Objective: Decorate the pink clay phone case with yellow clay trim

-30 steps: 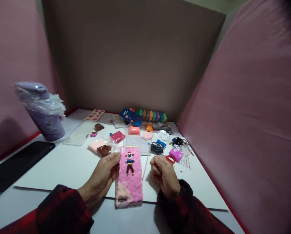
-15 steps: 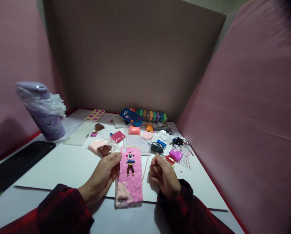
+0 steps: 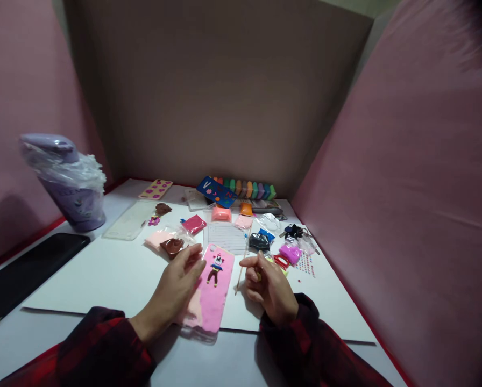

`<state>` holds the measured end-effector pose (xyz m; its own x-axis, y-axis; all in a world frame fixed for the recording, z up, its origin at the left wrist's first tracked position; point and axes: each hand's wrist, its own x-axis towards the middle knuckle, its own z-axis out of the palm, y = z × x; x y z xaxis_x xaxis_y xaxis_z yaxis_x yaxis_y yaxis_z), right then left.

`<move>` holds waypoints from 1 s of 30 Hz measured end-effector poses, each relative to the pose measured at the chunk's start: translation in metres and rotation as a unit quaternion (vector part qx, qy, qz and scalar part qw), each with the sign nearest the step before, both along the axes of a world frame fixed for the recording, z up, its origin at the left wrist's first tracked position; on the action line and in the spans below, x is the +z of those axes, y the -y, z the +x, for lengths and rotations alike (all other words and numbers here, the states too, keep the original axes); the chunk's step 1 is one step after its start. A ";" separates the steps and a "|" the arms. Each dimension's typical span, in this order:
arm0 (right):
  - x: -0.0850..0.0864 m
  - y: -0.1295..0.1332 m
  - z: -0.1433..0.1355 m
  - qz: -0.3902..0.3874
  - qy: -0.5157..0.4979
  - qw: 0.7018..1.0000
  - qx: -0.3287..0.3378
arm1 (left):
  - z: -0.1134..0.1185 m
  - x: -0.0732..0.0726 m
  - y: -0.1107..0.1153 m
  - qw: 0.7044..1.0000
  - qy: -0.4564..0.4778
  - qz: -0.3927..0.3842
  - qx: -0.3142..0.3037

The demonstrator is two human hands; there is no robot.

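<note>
Nearest the camera, both red plaid sleeves come in from the bottom edge. The left hand [image 3: 175, 290] lies flat over the left side of the pink clay-covered phone case [image 3: 214, 293], fingers together and spread loosely over its edge, pinning it rather than gripping it. The case sits tilted on the white board [image 3: 104, 274], near end poking just past the board's near edge, with a little clay figure [image 3: 215, 267] stuck near its far end.

The right hand [image 3: 268, 287] is just right of the case, fingers curled together and pinching something tiny and yellowish; honestly can't tell what it is. A thin wooden stick [image 3: 242, 264] lies between the case and that hand.

My guess on handling: the case is light, the plastic shell a bit bendy, and the clay coat looks soft and dentable, so I'd grab it by the bare long edges, not the top surface or the figure.

Further out there's a brown clay lump [image 3: 172, 246], small bagged clay pieces, a lined card [image 3: 226, 237], keys [image 3: 294, 231]. At the far end, a row of coloured clay blocks [image 3: 247, 189]; far left, a purple tumbler [image 3: 69, 183] wrapped in plastic.
</note>
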<state>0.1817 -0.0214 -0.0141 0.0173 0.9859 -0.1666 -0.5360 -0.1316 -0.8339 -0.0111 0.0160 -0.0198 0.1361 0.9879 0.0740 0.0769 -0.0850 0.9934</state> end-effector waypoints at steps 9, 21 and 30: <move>0.005 0.014 -0.005 0.014 0.041 0.990 0.132 | 0.005 0.014 0.017 0.885 -0.174 0.425 -0.084; 0.000 0.022 -0.013 0.057 0.042 0.982 0.177 | 0.016 0.018 0.024 0.851 -0.195 0.483 -0.073; 0.009 0.019 -0.012 -0.014 -0.017 0.982 0.188 | 0.023 0.023 0.033 0.854 -0.158 0.486 -0.101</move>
